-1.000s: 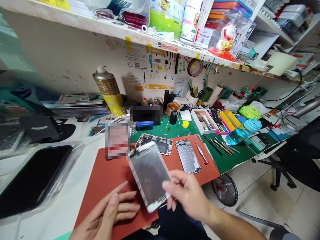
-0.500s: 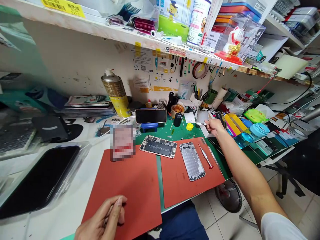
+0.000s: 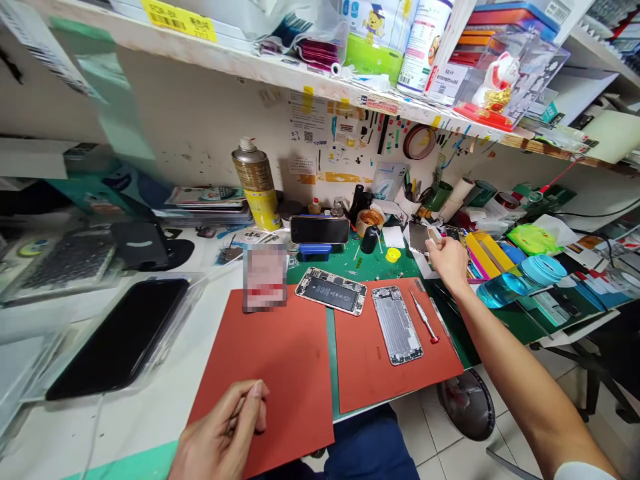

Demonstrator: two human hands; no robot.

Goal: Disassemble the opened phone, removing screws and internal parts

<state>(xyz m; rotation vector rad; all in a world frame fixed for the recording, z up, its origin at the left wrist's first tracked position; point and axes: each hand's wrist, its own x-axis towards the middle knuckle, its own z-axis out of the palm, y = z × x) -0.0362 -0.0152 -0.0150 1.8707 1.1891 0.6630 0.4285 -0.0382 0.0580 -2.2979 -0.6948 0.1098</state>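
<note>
My right hand (image 3: 449,261) reaches to the back right with its fingers closed on the corner of a thin phone screen (image 3: 419,237), which looks dark from here. My left hand (image 3: 227,427) hovers over the near part of the left red mat (image 3: 280,373). Its fingers are curled and pressed together; whether anything is in them is hidden. Between the hands lie an opened phone (image 3: 331,291) with its battery showing and a bare silver phone housing (image 3: 397,325). A thin screwdriver (image 3: 425,317) with a red end rests right of the housing on the right red mat (image 3: 355,373).
At the back stand a spray can (image 3: 257,187), a phone on a blue stand (image 3: 319,231), a small black bottle (image 3: 370,240) and a yellow cap (image 3: 393,255). A blue water bottle (image 3: 520,280) lies on the right. A large black-screened device (image 3: 120,337) is at left. A shelf (image 3: 300,73) overhangs.
The view has swung a little to the left. The screen at my right hand has turned from pale to dark. My left hand keeps its curled shape over the mat.
</note>
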